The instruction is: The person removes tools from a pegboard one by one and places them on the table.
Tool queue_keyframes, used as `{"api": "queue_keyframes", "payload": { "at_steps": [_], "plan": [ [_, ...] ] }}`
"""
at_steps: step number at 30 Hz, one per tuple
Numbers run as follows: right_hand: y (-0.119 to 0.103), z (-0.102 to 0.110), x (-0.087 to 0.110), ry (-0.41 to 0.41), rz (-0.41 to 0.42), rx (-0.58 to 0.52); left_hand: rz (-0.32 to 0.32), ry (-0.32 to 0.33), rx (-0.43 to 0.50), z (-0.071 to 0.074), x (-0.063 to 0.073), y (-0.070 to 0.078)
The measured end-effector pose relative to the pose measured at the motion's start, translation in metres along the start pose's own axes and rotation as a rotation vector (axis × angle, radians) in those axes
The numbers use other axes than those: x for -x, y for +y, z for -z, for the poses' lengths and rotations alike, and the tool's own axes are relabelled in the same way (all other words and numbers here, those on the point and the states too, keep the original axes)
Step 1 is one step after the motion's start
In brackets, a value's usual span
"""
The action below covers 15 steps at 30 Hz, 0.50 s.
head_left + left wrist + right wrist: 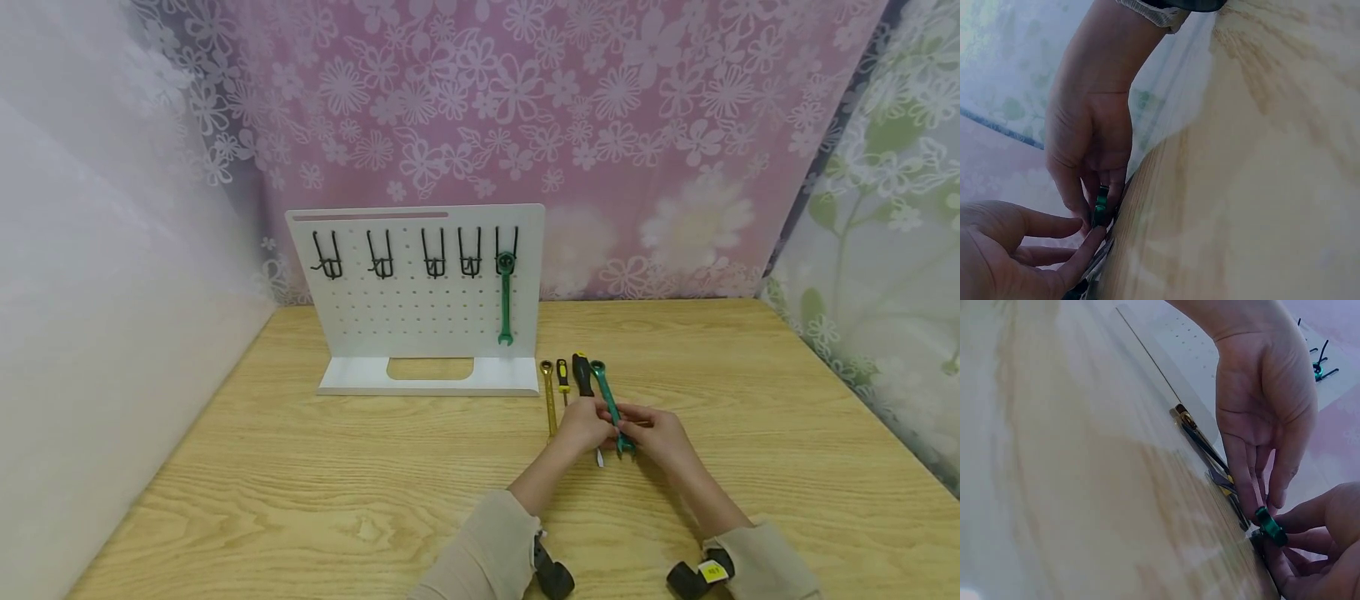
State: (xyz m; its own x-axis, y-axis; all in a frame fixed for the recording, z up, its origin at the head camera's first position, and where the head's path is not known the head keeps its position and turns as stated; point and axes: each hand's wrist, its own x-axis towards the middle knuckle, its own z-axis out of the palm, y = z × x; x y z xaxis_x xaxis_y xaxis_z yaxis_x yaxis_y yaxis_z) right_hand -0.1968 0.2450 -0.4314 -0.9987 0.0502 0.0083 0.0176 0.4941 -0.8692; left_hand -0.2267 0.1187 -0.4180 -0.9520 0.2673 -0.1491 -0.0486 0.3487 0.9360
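Both my hands meet at a green combination wrench, which slants near the table, ring end away from me and open jaw toward me. My right hand pinches its lower half between thumb and fingers. From the other side, my left hand has thumb and fingertips on it too. In the right wrist view, the wrench's green end shows between both sets of fingertips. Under my left hand lies a black-handled screwdriver, partly hidden. Left of it are a small yellow-and-black screwdriver and a gold wrench.
A white pegboard stands at the back left on its base. Across it run several black double hooks. Another green wrench hangs from the rightmost hook. Behind the wooden table is a pink floral curtain.
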Motion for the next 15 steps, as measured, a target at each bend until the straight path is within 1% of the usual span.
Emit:
{"api": "queue_keyframes", "payload": {
  "at_steps": [3,9,11,15],
  "plan": [
    [-0.0023,-0.0013,0.0015,-0.005,0.027,0.061,-0.005,-0.001,-0.033,0.0002,0.0,-0.0005],
    [-0.0065,-0.0022,0.0045,-0.043,0.058,0.132,0.013,-0.002,0.004,-0.001,-0.0005,-0.0006],
    [-0.0066,-0.0021,0.0044,-0.053,0.067,0.146,0.001,-0.009,0.011,-0.0006,-0.0003,-0.0007],
    [-0.0056,-0.0022,0.0051,-0.062,0.077,0.164,-0.002,-0.024,0.017,0.0001,0.0009,-0.0006]
  ]
}}
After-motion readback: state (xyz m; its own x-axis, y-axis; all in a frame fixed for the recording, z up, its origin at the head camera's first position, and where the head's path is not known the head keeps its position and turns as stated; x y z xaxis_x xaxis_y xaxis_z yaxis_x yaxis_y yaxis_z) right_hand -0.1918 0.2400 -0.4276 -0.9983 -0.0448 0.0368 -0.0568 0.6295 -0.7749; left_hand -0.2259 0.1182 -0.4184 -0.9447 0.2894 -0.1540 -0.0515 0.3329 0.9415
